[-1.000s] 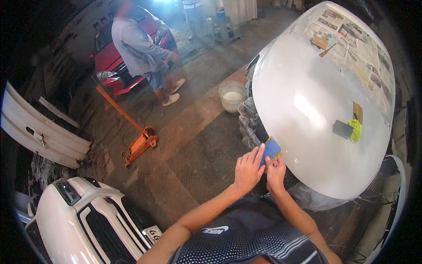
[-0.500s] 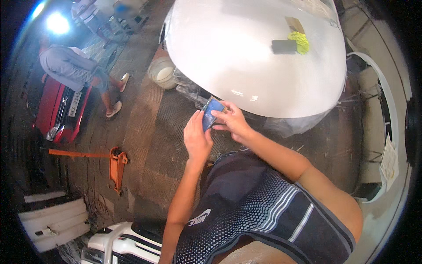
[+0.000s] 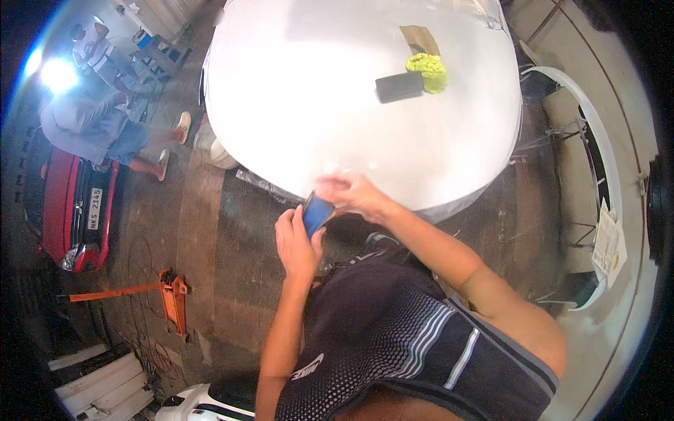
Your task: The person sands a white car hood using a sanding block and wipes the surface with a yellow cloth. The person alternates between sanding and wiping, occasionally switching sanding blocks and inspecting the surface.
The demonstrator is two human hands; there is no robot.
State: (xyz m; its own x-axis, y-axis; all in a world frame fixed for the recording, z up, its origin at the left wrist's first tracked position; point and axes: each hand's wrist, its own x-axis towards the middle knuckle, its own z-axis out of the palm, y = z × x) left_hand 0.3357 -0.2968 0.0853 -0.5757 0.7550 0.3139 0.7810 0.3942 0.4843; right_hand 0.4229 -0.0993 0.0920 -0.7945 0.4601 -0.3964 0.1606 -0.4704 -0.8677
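Observation:
A small blue rectangular block (image 3: 317, 215) with a tan edge is in my left hand (image 3: 296, 242), whose fingers wrap its left side and thumb its lower right. It looks like a sanding block, though its kind is not certain. My right hand (image 3: 358, 196) is just right of the block, fingers stretched out to the left and smeared by motion; whether it touches the block I cannot tell. Beyond both hands spreads a white car hood (image 3: 281, 105). On it lie a dark grey rectangular block (image 3: 399, 87), a yellow-green cloth (image 3: 430, 72) and a brown sheet (image 3: 420, 40) resembling sandpaper.
A whitish bucket (image 3: 214, 151) stands by the hood's left edge. An orange floor jack (image 3: 173, 302) is on the floor at left. A person (image 3: 98, 126) bends over a red car (image 3: 67, 203); another person (image 3: 98, 52) stands farther back. White bumper (image 3: 590, 112) hangs at right.
My right hand has let go of the blue block and shifted slightly left of its earlier place, fingers extended. The left hand keeps hold. The view has turned, moving the hood left in the picture.

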